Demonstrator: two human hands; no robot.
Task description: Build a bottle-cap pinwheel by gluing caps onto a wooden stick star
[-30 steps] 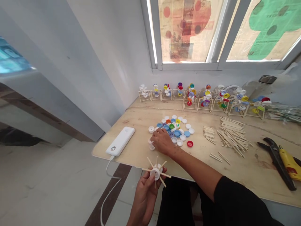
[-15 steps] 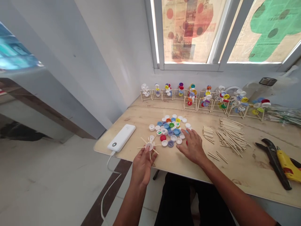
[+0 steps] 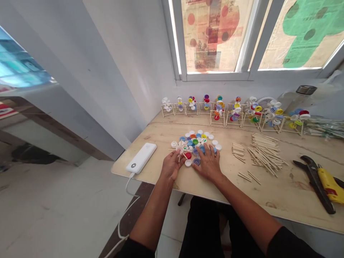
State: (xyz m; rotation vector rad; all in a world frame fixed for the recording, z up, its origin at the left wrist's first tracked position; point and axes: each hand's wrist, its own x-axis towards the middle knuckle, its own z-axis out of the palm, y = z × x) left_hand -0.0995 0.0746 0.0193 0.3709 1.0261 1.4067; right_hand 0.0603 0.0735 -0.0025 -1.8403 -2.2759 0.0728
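The spoked piece [image 3: 179,149] is a small wheel: a round white hub with several pale, slim wooden sticks standing out around it at different angles. It sits over the left front side of the loose caps [image 3: 195,142], above the tabletop [image 3: 228,186], its spokes partly crossing the caps behind. Whether one of the white caps there is fixed to a spoke, I cannot tell.

The left hand [image 3: 171,164] has its grip clamped on the wheel, thumb and fingers pinching it at the hub on the near side. The right hand [image 3: 209,165] lies palm down over the right front of the caps, its grip spread with the fingers apart; whether the fingertips press on any cap is hard to make out.

Between the hands are a red cap [image 3: 188,155], a white cap [image 3: 188,163] just in front of it, and a purple cap [image 3: 196,162] by the right thumb. The other caps are mostly white and blue, with some orange, yellow and green. Short sticks [image 3: 238,150] lie to the right, beside a larger heap of sticks [image 3: 264,154].
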